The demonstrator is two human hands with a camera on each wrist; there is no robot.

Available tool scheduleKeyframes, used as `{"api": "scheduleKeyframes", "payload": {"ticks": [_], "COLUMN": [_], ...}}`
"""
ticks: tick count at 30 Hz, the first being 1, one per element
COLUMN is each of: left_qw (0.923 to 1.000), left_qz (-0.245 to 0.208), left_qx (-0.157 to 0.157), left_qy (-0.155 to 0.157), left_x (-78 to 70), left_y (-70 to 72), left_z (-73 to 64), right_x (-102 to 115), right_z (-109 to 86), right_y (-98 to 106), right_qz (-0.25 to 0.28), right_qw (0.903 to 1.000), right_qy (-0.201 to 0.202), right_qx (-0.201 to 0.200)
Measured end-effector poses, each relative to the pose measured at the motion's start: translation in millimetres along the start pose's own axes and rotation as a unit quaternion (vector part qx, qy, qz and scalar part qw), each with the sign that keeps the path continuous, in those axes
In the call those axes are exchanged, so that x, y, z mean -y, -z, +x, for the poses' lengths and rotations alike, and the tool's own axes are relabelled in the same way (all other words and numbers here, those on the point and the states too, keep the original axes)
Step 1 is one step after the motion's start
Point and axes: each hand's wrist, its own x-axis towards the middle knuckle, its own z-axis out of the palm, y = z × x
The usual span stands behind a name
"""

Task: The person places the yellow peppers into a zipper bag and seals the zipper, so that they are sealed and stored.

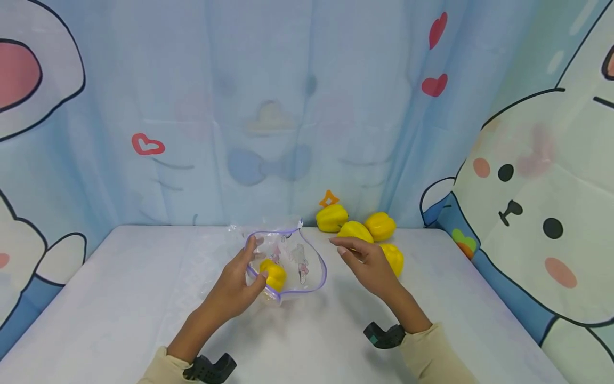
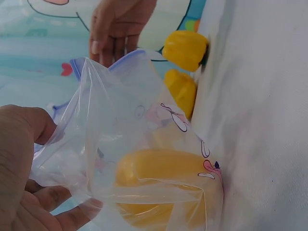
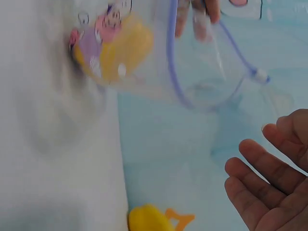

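Note:
My left hand [image 1: 235, 290] grips the near left edge of a clear plastic zip bag [image 1: 314, 266] with a purple rim and small cartoon prints. The bag's mouth gapes toward the right. Inside it lies one yellow bell pepper [image 1: 274, 276], seen through the film in the left wrist view as a yellow shape [image 2: 159, 168]. To the right of the bag, my right hand [image 1: 371, 266] hovers with nothing in it, its fingers loosely extended in the right wrist view. Just beyond and partly behind that hand sit several yellow bell peppers [image 1: 332, 218], one of them [image 1: 394, 258] partly covered by it.
A white-covered table [image 1: 144, 298] reaches back to a light blue curtain [image 1: 268, 64] with cartoon prints. The loose peppers cluster at the table's back right, near the curtain. Each wrist carries a black camera mount [image 1: 211, 368].

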Motion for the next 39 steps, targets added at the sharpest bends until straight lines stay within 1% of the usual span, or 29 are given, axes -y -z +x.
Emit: {"api": "scheduleKeyframes", "payload": {"ticks": [5, 10, 13, 18, 23, 25, 28, 31, 32, 34, 37, 38, 39], "left_qw": [0.9999, 0.9999, 0.9998, 0.9996, 0.9995, 0.9995, 0.9995, 0.9997, 0.9997, 0.9998, 0.9998, 0.9998, 0.9998], "left_qz": [0.004, 0.005, 0.007, 0.011, 0.01, 0.01, 0.012, 0.013, 0.013, 0.013, 0.013, 0.015, 0.015], "left_qx": [0.001, -0.001, -0.001, 0.004, 0.004, 0.003, 0.001, -0.002, -0.004, -0.006, -0.01, -0.012, -0.013], "left_qy": [0.01, 0.013, 0.017, 0.026, 0.03, 0.031, 0.029, 0.021, 0.018, 0.012, 0.007, 0.006, 0.005], "left_x": [-0.5, -1.0, -0.8, -1.4, -2.4, -2.7, -2.8, -2.2, -1.9, -1.4, -0.9, -0.5, -0.2], "left_y": [-0.8, -0.3, 0.2, 1.0, 1.4, 1.3, 1.2, 1.3, 1.3, 1.3, 1.1, 1.0, 0.8], "left_z": [-0.4, -1.1, -1.1, -0.8, -0.7, -0.8, -0.9, -0.8, -0.6, -0.3, -0.1, 0.0, -0.1], "right_x": [-21, -31, -36, -49, -63, -68, -77, -83, -90, -96, -106, -109, -107], "right_z": [-1.0, 0.4, 0.6, -1.2, -6.3, -8.6, -10.9, -12.9, -14.4, -16.5, -19.0, -19.7, -19.7], "right_y": [11, 20, 27, 42, 60, 66, 72, 74, 74, 75, 76, 77, 78], "right_qz": [-0.011, -0.012, -0.022, -0.058, -0.086, -0.094, -0.098, -0.09, -0.088, -0.086, -0.101, -0.103, -0.106], "right_qw": [0.9987, 0.9955, 0.9937, 0.9912, 0.987, 0.9844, 0.9805, 0.9765, 0.9757, 0.9743, 0.9692, 0.9684, 0.9663], "right_qy": [-0.05, -0.094, -0.11, -0.119, -0.133, -0.145, -0.168, -0.195, -0.199, -0.206, -0.222, -0.225, -0.233], "right_qx": [-0.002, -0.002, -0.003, -0.008, -0.028, -0.033, -0.028, -0.021, -0.026, -0.027, -0.036, -0.032, -0.024]}}
